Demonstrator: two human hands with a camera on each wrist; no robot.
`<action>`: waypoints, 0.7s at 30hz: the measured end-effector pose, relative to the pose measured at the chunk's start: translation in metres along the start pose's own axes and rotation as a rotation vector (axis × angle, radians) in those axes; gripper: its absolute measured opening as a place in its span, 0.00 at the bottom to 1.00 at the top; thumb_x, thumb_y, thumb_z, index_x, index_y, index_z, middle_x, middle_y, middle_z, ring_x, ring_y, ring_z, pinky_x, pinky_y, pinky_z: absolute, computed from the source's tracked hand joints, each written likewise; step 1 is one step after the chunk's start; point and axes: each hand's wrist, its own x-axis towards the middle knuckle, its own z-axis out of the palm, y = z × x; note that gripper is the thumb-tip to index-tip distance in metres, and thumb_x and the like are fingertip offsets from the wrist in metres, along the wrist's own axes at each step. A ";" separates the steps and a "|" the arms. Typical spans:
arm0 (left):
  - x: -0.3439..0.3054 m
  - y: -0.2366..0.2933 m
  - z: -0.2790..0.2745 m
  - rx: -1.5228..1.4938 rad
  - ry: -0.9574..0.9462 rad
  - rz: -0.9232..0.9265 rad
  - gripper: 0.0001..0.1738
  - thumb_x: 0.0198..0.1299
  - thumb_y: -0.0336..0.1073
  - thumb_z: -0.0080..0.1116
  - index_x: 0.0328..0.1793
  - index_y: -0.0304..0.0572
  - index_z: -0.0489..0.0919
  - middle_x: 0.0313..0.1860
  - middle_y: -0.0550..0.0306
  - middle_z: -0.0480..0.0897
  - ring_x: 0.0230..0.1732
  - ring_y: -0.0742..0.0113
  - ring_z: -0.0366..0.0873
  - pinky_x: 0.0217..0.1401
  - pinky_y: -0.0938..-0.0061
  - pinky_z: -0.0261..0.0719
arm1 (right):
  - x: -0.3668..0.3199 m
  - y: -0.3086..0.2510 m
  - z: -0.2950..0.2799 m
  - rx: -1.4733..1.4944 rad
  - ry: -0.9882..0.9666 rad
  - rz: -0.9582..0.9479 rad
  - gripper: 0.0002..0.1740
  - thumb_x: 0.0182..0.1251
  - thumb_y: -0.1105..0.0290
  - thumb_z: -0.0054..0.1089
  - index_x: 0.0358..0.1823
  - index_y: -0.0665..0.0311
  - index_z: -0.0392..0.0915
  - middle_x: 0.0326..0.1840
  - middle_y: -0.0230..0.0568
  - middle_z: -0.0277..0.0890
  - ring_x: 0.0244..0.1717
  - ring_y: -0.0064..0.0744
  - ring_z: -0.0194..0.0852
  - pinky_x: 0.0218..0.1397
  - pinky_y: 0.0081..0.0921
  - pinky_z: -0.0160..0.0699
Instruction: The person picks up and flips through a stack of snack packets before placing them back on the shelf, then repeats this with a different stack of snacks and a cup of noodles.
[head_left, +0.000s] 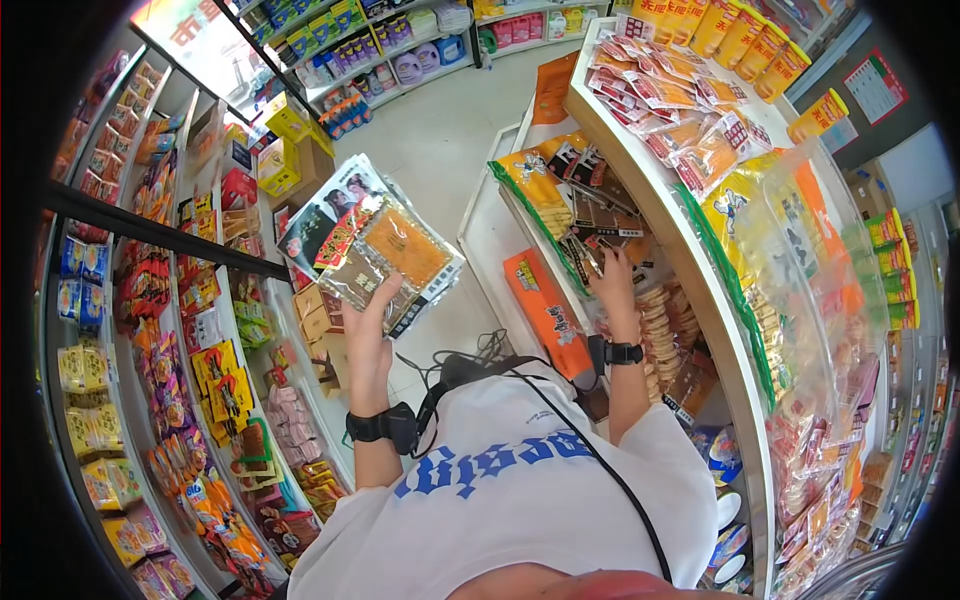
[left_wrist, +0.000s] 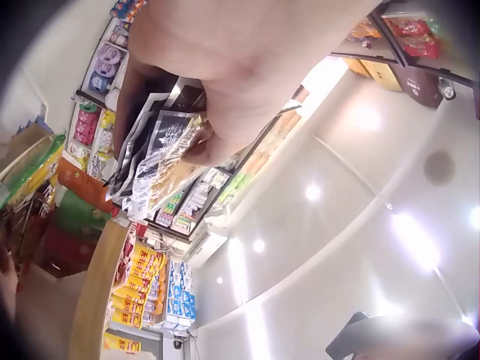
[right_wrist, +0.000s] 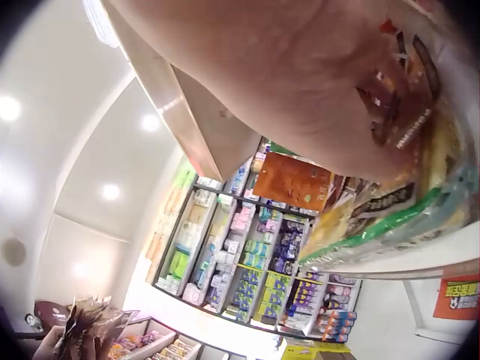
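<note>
The left hand [head_left: 368,325] curls its fingers round a stack of snack packets [head_left: 385,250], held up high, leaving the right hand [head_left: 612,282] free among the dark packets [head_left: 585,225] on the shelf [head_left: 655,215], where I cannot tell if its fingers pinch one.

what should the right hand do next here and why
Probably pinch one packet and draw it out of the row. The right hand lies on the dark snack packets, its grip unclear, while the left hand holds a stack of packets up.
</note>
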 end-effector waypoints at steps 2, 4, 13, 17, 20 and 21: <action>0.000 0.000 -0.001 -0.005 -0.044 -0.043 0.31 0.61 0.28 0.70 0.70 0.35 0.71 0.60 0.54 0.81 0.59 0.65 0.80 0.61 0.71 0.78 | -0.007 -0.004 -0.003 0.015 0.069 0.016 0.26 0.61 0.73 0.63 0.63 0.68 0.76 0.73 0.58 0.65 0.70 0.63 0.66 0.72 0.48 0.70; 0.000 0.000 0.004 -0.026 -0.061 -0.024 0.29 0.62 0.28 0.69 0.68 0.34 0.73 0.58 0.55 0.82 0.57 0.66 0.81 0.59 0.72 0.79 | -0.009 0.001 -0.003 0.050 0.146 0.011 0.22 0.62 0.74 0.62 0.59 0.69 0.78 0.71 0.60 0.68 0.67 0.61 0.70 0.69 0.48 0.73; -0.001 0.001 0.003 0.070 -0.159 -0.007 0.22 0.62 0.29 0.69 0.61 0.32 0.79 0.53 0.55 0.86 0.50 0.69 0.84 0.55 0.73 0.81 | -0.030 -0.098 -0.082 0.517 0.276 -0.106 0.13 0.71 0.72 0.64 0.51 0.73 0.82 0.47 0.54 0.85 0.40 0.51 0.87 0.50 0.34 0.83; 0.002 -0.002 0.012 0.178 -0.261 0.015 0.21 0.61 0.29 0.70 0.60 0.31 0.79 0.51 0.54 0.87 0.49 0.70 0.85 0.52 0.73 0.82 | -0.067 -0.210 -0.116 0.657 0.313 -0.395 0.15 0.66 0.74 0.67 0.53 0.70 0.83 0.52 0.51 0.84 0.49 0.50 0.85 0.57 0.36 0.82; 0.002 -0.003 0.016 0.185 -0.356 0.051 0.19 0.61 0.27 0.68 0.58 0.31 0.80 0.49 0.55 0.87 0.46 0.72 0.84 0.50 0.74 0.83 | -0.086 -0.259 -0.130 0.561 0.027 -0.749 0.19 0.63 0.73 0.69 0.56 0.68 0.83 0.63 0.48 0.79 0.64 0.50 0.76 0.69 0.41 0.73; 0.003 -0.005 0.014 0.159 -0.380 0.058 0.19 0.60 0.27 0.67 0.58 0.31 0.80 0.48 0.55 0.87 0.46 0.72 0.84 0.50 0.74 0.83 | -0.090 -0.264 -0.131 0.572 -0.017 -0.783 0.19 0.63 0.73 0.69 0.57 0.66 0.83 0.64 0.48 0.78 0.66 0.50 0.74 0.71 0.43 0.70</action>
